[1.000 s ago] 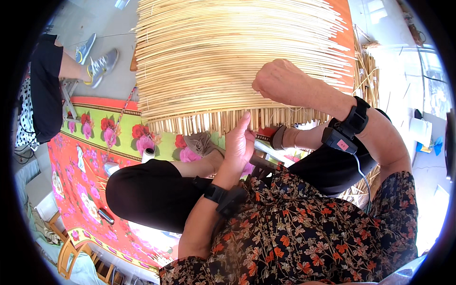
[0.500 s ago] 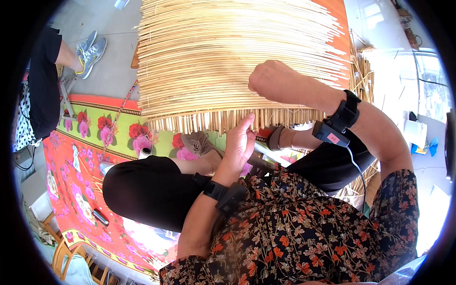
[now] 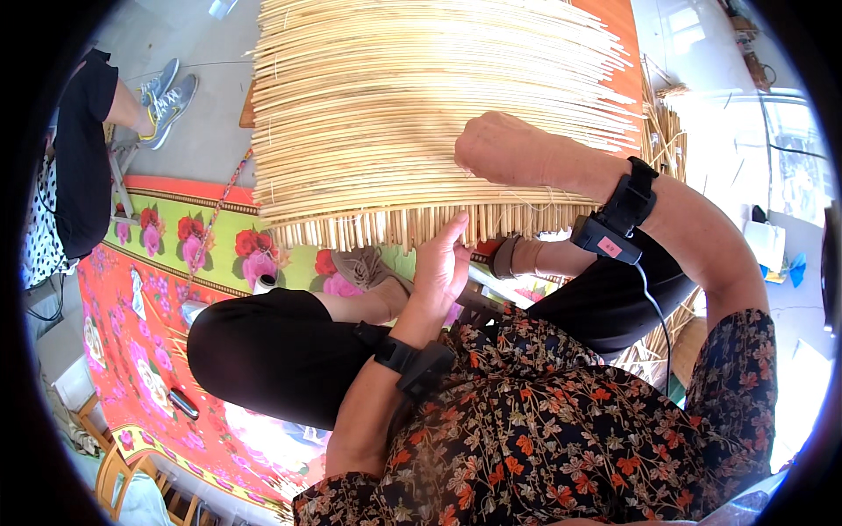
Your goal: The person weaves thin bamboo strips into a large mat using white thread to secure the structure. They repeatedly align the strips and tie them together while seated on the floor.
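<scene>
A mat of pale straw-like sticks [image 3: 421, 79], laid side by side and stitched with thin thread, lies on an orange board [image 3: 614, 26]. Its near edge shows a row of short upright stick ends. My left hand [image 3: 443, 263] is at that edge, thumb against the stick ends and fingers curled behind and under them, partly hidden. My right hand [image 3: 495, 145] is closed in a loose fist on top of the mat, right of centre, with its fingertips turned down and hidden; a fine thread may be at them, too small to be sure. Both wrists wear black straps with devices.
Another person's leg and grey sneaker [image 3: 171, 110] are at the left, beside a folding stool [image 3: 123, 184]. A red and green floral cloth [image 3: 140, 333] covers the floor. A bundle of loose sticks [image 3: 667, 123] stands right of the mat; wooden chairs [image 3: 118, 465] are at the lower left.
My right hand has moved a little to the left over the mat. My left hand stays at the near edge, slightly lower in the picture. The other person's foot has shifted slightly.
</scene>
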{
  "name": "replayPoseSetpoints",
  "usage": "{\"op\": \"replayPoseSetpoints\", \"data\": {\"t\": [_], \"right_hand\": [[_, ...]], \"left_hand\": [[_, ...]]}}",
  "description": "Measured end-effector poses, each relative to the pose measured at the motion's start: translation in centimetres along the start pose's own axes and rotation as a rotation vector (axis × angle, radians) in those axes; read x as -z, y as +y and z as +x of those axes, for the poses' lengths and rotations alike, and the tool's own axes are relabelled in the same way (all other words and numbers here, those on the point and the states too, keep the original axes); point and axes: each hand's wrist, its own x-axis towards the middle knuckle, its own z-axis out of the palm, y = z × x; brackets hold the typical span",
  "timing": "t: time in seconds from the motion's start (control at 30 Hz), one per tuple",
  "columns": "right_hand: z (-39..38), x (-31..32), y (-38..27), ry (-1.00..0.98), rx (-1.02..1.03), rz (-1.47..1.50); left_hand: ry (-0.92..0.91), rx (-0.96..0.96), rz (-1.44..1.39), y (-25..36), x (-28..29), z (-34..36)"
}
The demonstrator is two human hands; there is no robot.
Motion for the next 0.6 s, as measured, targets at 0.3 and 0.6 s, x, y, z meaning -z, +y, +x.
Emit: {"op": "replayPoseSetpoints", "data": {"t": [0.3,0.6], "right_hand": [[-0.4,-1.5,-0.5,0.097,0.057,-0.115],[-0.9,-3.5,-2.5,0.119,-0.035,-0.198]], "left_hand": [[0.050,-0.012,0.021,0.2,-1.1,-0.9],[0.089,0.003,0.023,0.1,-1.0,-0.2]]}}
